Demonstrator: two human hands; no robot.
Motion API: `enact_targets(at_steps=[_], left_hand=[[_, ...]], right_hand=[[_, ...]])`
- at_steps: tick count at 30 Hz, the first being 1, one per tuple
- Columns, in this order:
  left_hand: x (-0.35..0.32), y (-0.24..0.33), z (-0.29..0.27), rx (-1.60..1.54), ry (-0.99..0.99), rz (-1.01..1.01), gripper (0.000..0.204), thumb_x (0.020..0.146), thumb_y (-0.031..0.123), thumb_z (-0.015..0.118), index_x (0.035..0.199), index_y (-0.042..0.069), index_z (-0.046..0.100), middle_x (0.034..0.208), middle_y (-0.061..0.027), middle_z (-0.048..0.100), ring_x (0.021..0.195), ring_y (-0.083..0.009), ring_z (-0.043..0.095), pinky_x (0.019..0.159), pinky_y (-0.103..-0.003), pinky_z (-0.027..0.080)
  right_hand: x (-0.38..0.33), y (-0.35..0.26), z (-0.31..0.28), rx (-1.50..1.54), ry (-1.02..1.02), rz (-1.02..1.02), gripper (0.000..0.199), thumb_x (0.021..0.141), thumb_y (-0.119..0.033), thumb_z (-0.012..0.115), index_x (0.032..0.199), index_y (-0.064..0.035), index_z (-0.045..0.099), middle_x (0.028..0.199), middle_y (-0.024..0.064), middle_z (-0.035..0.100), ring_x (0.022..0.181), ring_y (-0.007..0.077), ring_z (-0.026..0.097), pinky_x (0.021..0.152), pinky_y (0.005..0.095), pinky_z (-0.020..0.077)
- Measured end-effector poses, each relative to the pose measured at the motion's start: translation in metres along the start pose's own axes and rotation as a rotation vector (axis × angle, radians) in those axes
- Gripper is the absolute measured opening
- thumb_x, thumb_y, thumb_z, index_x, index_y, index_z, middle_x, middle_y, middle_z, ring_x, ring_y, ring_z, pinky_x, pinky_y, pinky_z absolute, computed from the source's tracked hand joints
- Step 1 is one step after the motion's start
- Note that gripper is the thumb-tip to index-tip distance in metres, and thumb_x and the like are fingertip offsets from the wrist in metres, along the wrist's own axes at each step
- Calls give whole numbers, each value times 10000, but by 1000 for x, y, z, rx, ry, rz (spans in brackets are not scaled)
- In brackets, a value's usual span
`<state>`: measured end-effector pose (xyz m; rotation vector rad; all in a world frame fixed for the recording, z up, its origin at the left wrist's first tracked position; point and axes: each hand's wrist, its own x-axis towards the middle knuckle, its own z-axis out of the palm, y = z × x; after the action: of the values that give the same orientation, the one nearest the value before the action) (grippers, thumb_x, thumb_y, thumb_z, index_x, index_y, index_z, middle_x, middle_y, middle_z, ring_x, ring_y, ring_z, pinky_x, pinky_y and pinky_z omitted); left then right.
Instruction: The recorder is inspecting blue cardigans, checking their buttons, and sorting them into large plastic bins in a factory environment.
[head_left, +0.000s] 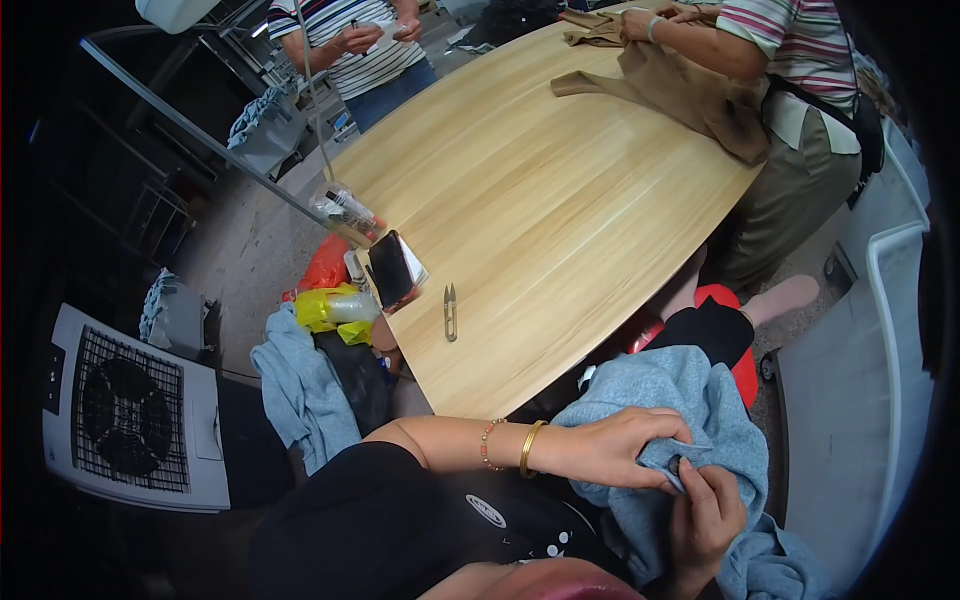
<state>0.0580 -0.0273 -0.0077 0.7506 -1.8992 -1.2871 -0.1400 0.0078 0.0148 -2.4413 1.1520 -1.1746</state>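
Observation:
A light blue, fleece-like garment (640, 385) lies bunched over my lap. My left hand (610, 447) is closed on a folded edge of it, fingers and thumb curled round the cloth. My right hand (712, 510) pinches the same edge from the other side. Between the two hands shows a small dark round piece (675, 465), perhaps a button; its details are too small to tell. Thread snips (450, 315) lie on the wooden table (540, 200), apart from both hands.
A phone (390, 270) and a clear plastic container (345, 208) stand by the table's left edge. Across it, one person handles brown cloth (690, 100); another person stands at the far left. A large white bin (850, 370) is at my right, an air cooler (135, 410) at left.

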Motion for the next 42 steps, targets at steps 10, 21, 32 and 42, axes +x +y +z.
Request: enact_targets(at_steps=[10, 21, 32, 42], left_hand=[[-2, -3, -4, -98, 15, -107, 414, 837, 251, 723, 1111, -14, 561, 1011, -130, 591, 824, -227, 565, 704, -323, 442], [-7, 4, -11, -174, -3, -208, 354, 787, 165, 759, 1059, -6, 609, 1023, -132, 630, 967, -269, 614, 838, -353, 476], [-10, -9, -3, -98, 146, 96, 325, 659, 52, 758, 959, -6, 644, 890, -135, 644, 808, -300, 627, 679, -361, 493], [-14, -11, -4, -200, 138, 56, 266, 688, 46, 769, 925, 4, 657, 865, -105, 642, 768, -223, 637, 670, -310, 506]], right_hand=[[0, 13, 8, 193, -12, 85, 256, 684, 89, 692, 918, -6, 650, 822, 135, 609, 686, 270, 610, 594, 330, 485], [-1, 15, 3, 246, -117, 102, 291, 665, 67, 680, 945, -8, 656, 898, 147, 616, 772, 260, 633, 663, 325, 508], [1, 20, 10, 370, -169, 172, 412, 647, 48, 685, 1054, 15, 624, 996, 187, 642, 887, 308, 638, 791, 353, 513], [-8, 28, 13, 555, -147, 413, 291, 660, 7, 757, 913, 1, 613, 892, 130, 647, 761, 178, 613, 628, 242, 451]])
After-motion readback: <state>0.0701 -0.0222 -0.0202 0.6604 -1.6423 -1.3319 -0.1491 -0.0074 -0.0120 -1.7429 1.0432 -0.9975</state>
